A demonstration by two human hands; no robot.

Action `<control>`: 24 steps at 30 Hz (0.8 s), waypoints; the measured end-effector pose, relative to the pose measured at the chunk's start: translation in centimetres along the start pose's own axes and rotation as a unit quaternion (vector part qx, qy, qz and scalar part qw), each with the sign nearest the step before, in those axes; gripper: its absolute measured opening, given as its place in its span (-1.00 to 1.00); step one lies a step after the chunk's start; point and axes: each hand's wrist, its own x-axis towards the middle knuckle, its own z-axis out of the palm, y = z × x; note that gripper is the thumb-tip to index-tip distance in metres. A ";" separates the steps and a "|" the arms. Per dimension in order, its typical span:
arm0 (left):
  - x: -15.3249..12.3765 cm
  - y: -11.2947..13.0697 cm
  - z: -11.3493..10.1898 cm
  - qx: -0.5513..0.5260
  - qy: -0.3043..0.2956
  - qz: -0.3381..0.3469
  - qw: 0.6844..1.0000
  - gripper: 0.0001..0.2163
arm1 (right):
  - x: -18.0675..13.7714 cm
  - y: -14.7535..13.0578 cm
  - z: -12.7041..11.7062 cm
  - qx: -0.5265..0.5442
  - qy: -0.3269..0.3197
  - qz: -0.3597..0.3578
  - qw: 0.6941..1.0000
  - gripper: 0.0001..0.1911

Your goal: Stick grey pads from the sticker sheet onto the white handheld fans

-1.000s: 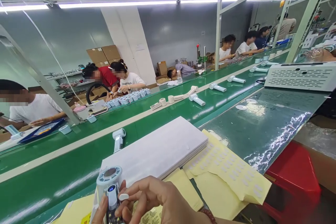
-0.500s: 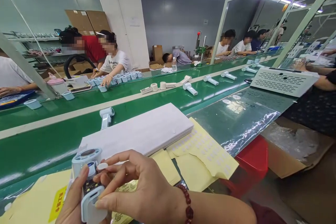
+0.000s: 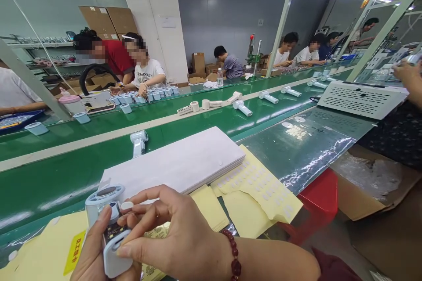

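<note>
My left hand grips a small pale-blue handheld fan with its circuit board showing, at the bottom left. My right hand is closed over the fan's handle, thumb and fingers pinching a small white oval pad just beside the fan's head. A beaded bracelet sits on my right wrist. Under my hands lie yellow backing sheets with rows of small white stickers, and a stack of white sheets behind them.
A green conveyor belt runs left to right carrying several fans. Other people sit along the far side and at the right. A white vented box, a red stool and a cardboard box stand to the right.
My head tilted down, so the hands and fan show more fully. My right hand brought the white pad closer to the fan's head. The fans on the belt drifted right.
</note>
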 end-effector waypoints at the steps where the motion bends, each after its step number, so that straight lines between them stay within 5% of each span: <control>1: 0.0 0.0 -0.1 -0.002 0.002 -0.002 1.000 -0.78 | 0.0 0.0 0.0 -0.001 0.001 0.001 1.000 -0.34; 19: -0.1 -0.1 0.0 -0.013 -0.007 0.004 1.000 -0.80 | 0.0 -0.5 0.3 -0.010 0.018 0.033 0.999 -0.32; 24: -0.1 0.1 -0.1 -0.009 -0.008 0.000 1.000 -0.80 | -0.2 0.0 0.4 -0.035 0.020 -0.013 0.999 -0.34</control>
